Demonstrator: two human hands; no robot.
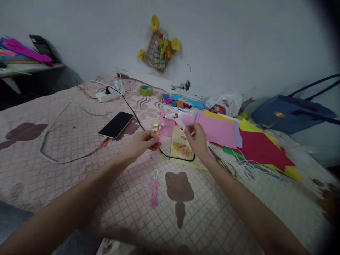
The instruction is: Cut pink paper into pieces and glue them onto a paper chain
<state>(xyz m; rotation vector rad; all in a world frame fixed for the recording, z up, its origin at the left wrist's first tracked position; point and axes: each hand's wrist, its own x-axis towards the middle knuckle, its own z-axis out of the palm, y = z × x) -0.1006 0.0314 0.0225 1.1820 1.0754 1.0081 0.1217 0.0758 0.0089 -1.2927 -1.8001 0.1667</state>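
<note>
My left hand (146, 140) is closed in a pinch over the middle of the table. A small cluster of yellow, white and purple bits (158, 126) shows just beyond its fingertips; I cannot tell whether it is held. The black cord (134, 112) passes behind this hand and loops toward my right hand (197, 140), whose fingers are curled, their contents hidden. Beside the right hand lies a white glue gun (175, 116) on pink paper. Yellow scraps cover a pale yellow sheet (174, 156) between the hands. Nearer me rests a pink tassel (154, 191) with a white loop.
A phone (116, 125) on a white cable and a power strip (110, 95) lie left. Green tape (146, 90) stands behind. To the right are pink sheets (217, 130), red paper (261, 150), scissors (225, 164), white string (251, 170) and a blue bag (289, 113).
</note>
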